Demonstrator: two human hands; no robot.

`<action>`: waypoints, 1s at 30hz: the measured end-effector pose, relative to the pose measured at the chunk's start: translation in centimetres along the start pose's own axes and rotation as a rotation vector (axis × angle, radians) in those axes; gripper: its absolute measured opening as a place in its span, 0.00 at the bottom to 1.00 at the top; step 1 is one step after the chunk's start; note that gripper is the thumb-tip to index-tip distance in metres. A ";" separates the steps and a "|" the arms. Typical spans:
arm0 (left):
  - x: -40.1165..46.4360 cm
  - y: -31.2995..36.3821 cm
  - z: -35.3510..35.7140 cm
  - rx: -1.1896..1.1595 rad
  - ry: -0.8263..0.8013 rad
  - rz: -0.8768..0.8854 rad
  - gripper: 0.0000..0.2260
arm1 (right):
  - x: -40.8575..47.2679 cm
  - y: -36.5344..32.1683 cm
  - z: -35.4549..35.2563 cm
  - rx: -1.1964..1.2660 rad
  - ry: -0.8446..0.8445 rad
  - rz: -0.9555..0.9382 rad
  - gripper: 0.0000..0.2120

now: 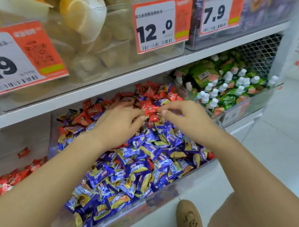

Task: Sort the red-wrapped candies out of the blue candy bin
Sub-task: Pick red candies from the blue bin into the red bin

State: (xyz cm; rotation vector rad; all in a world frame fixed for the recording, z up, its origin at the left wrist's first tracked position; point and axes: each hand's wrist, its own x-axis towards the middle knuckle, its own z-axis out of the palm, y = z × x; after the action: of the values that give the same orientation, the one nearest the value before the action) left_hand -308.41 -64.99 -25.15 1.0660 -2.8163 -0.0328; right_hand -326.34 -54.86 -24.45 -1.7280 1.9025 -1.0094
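Note:
A clear bin (163,200) on the lower shelf holds a heap of blue-wrapped candies (132,171) in front and red-wrapped candies (154,94) mixed in toward the back. Both my hands reach deep into it. My left hand (117,125) lies curled over the pile where red meets blue, fingertips down among the wrappers. My right hand (183,114) is beside it, its thumb and fingers pinching at a red candy (151,109) between the two hands. Whether the left hand grips a candy is hidden by its fingers.
A clear bin at the left (10,180) holds red candies, one loose piece (23,152) further back. A bin of green pouches (231,88) stands at the right. The white shelf edge (107,90) with price tags hangs close above. My shoe (189,218) is on the floor.

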 end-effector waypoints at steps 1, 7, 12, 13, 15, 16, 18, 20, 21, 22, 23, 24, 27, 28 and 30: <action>-0.4 0.0 -0.1 -0.002 0.013 0.022 0.25 | 0.6 0.1 -0.8 -0.010 0.041 0.037 0.11; 1.2 1.9 -1.3 -0.141 0.152 -0.058 0.22 | 2.3 0.4 -1.9 -0.320 -0.008 -0.026 0.17; 8.7 4.6 -0.6 -0.277 -0.067 -0.114 0.22 | 1.0 1.6 -3.5 -0.305 0.187 -0.072 0.16; 10.0 4.9 -0.5 -0.335 -0.072 -0.136 0.22 | 0.9 2.1 -3.9 -0.314 0.193 -0.046 0.15; 11.3 5.5 -0.6 -0.406 -0.102 -0.192 0.22 | 0.9 3.0 -4.3 -0.353 0.171 0.026 0.15; 11.6 6.0 -0.9 -0.439 -0.156 -0.211 0.21 | 0.8 3.2 -4.4 -0.371 0.150 0.056 0.14; 11.8 6.6 -1.0 -0.495 -0.219 -0.236 0.21 | 0.7 3.2 -4.5 -0.379 0.121 0.070 0.14; 11.7 6.1 -0.2 -0.450 -0.076 -0.261 0.20 | 0.6 3.1 -4.6 -0.354 0.109 0.064 0.13; 11.6 5.5 0.4 -0.342 0.034 -0.250 0.19 | 0.6 3.1 -4.6 -0.351 0.105 0.065 0.13; 11.6 4.9 1.0 -0.251 0.072 -0.240 0.18 | 0.5 3.0 -4.6 -0.359 0.100 0.067 0.14; 11.7 4.5 1.5 -0.209 0.056 -0.239 0.17 | 0.5 3.1 -4.4 -0.371 0.093 0.071 0.14; 11.9 4.0 1.9 -0.212 0.000 -0.242 0.17 | 0.4 3.2 -4.2 -0.378 0.082 0.076 0.14; 12.3 4.2 1.6 -0.365 -0.178 -0.268 0.22 | 0.6 3.3 -3.7 -0.390 0.042 0.091 0.15; 12.6 4.4 1.5 -0.391 -0.225 -0.261 0.23 | 0.7 3.4 -3.5 -0.402 0.028 0.089 0.15; 13.1 4.5 1.5 -0.342 -0.289 -0.237 0.21 | 0.9 3.5 -3.2 -0.436 -0.012 0.081 0.15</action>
State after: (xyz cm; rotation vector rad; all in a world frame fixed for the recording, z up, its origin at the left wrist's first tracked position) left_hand -321.32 -70.31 -24.87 1.3900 -2.7528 -0.7169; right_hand -331.18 -54.98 -24.64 -1.8516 2.2902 -0.5787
